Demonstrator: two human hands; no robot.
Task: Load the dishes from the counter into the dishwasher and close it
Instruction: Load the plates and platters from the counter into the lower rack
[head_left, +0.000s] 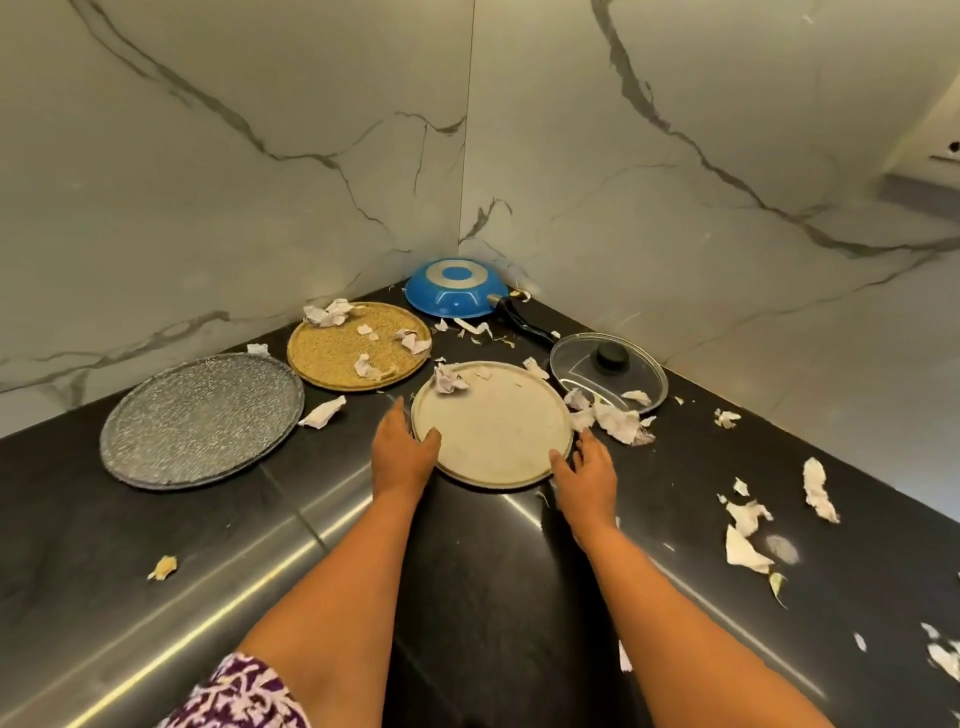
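Sleeve (239, 696): showing at the bottom edge, purple-and-white patterned, on the left arm.
Forearms: reaching forward, bare, side by side, from the bottom edge toward the middle.
Counter (156, 545): stretching out dark and glossy into a corner, with a shiny metal strip running across it under the arms.
Paper scraps (748, 519): lying torn and scattered over the counter, mostly toward the right.
Left hand (402, 452): resting against the left rim of the cream plate, fingers fairly straight and apart along the outside, thumb lying over the edge; touching, not clamping.
Right hand (587, 470): resting against the lower right rim of the same plate, fingers loosely spread beside it, thumb touching the edge; not closing round it.
Cream plate (493, 421): lying flat on the counter between the two hands, round and pale.
Crumpled paper (449, 379): sitting on the far left part of the cream plate.
Grey plate (202, 421): lying flat to the left, speckled, well apart from the hands.
Gold plate (337, 353): lying flat further back, just beside the grey plate, carrying several paper wads.
Glass lid (576, 364): lying behind and to the right of the cream plate, black knob facing up, paper bits on and beside it.
Blue pan (452, 291): sitting upside down in the far corner, black handle pointing toward the lid.
Walls (234, 182): rising behind, pale marble with grey veins, meeting at the corner.
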